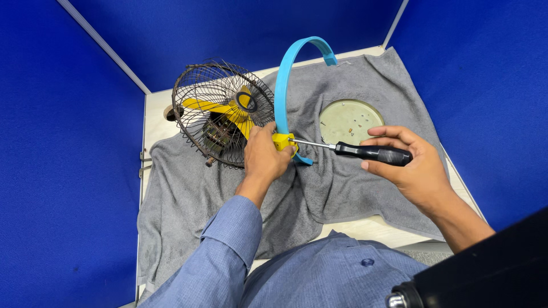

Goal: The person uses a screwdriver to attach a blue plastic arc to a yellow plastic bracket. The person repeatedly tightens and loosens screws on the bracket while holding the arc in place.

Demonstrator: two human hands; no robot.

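My left hand (pixel 264 155) grips the rim of a rusty wire fan cage (pixel 220 111) where a small yellow clip (pixel 282 141) sits. Yellow blades (pixel 212 106) and a motor show through the wires. A light blue plastic ring (pixel 285 80) arcs upright along the cage's right side. My right hand (pixel 412 168) holds a screwdriver with a black handle (pixel 372 153), lying level, its metal tip set into the yellow clip.
A grey towel (pixel 188 199) covers the white tabletop. A round pale dish (pixel 350 121) with a few small screws lies on the towel behind the screwdriver. Blue partition walls close in on the left, back and right.
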